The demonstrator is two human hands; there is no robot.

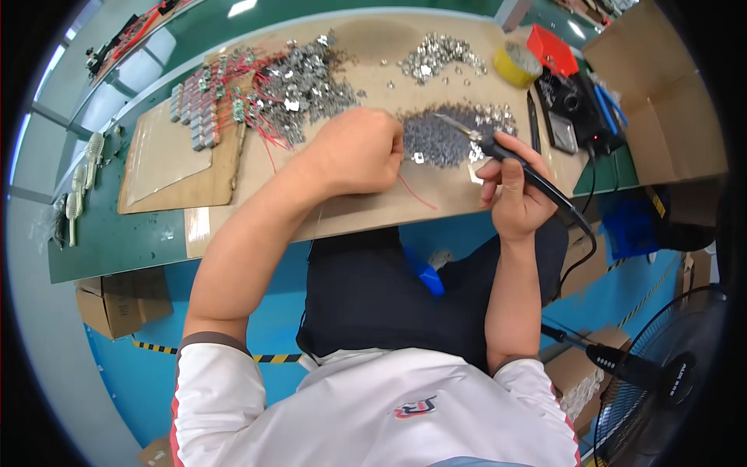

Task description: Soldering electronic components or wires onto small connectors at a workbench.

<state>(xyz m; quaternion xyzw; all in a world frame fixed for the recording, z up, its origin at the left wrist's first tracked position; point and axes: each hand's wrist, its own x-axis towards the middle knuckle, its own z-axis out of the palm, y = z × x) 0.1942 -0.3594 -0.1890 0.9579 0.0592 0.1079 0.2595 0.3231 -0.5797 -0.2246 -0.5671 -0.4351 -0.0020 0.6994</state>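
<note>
My right hand (517,187) grips a black soldering iron (537,177) like a pen, its thin metal tip aimed left over a pile of small dark grey metal parts (436,140). Left of that pile, my left hand (358,152) is closed in a fist just above the cardboard sheet. A thin red wire (418,193) comes out from beneath this fist toward the near edge. Whatever its fingers pinch is hidden. Farther left, grey blocks (204,124) with red wires and small green boards sit in rows on a cardboard piece (179,184), beside a heap of silvery metal pieces (303,89).
Shiny metal clips (440,56) are spread at the back. At right stand a yellow tape roll (517,64), a red scoop-like tray (551,50), a black soldering station (580,105) and an open carton (661,101). The iron's cable hangs over the table edge; a fan (661,373) stands lower right.
</note>
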